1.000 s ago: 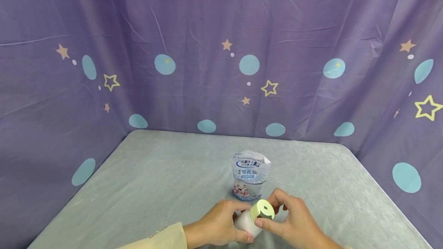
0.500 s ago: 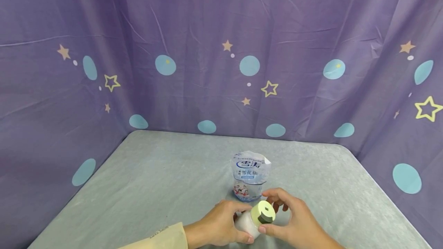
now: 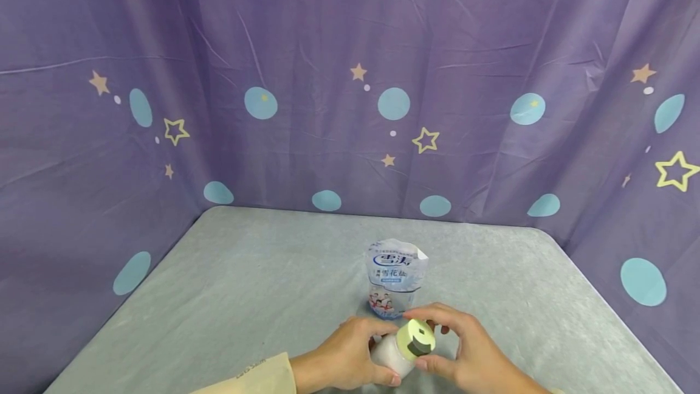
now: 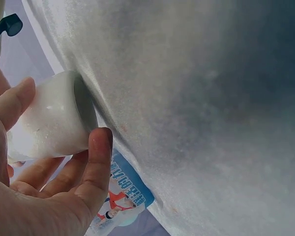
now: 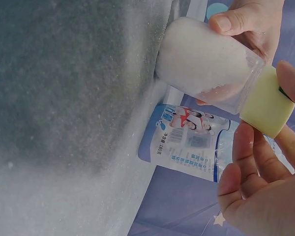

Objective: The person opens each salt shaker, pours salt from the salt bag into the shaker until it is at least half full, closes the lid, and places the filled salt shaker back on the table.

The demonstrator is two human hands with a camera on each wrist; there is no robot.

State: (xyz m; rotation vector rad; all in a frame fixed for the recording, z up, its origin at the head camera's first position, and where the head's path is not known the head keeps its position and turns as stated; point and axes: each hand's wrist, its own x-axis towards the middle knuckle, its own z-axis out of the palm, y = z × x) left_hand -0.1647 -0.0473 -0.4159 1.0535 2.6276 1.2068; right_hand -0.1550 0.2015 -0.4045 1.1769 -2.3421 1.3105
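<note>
A clear shaker bottle [image 5: 206, 61] full of white grains leans in front of me, its base at the table. My left hand [image 3: 355, 351] grips the bottle's body, thumb on the near side and fingers behind. On top sits a pale yellow-green cap [image 3: 414, 336] with a dark green tab [image 3: 420, 346] facing the near right. My right hand [image 3: 465, 345] pinches this cap, thumb at its near side and index finger across the far side. In the right wrist view, the cap [image 5: 268, 101] meets the bottle's neck, the thumb by the dark tab.
A printed blue-and-white salt pouch [image 3: 394, 278] stands upright right behind the hands, its top edge cut unevenly. Grey cloth covers the table [image 3: 246, 278]. Purple curtains [image 3: 306, 47] with stars and dots close off the back and both sides.
The cap's dark tab has come out from beneath my right thumb. That thumb has shifted right along the cap, and the index finger has swung left over its far side. My left hand stays put.
</note>
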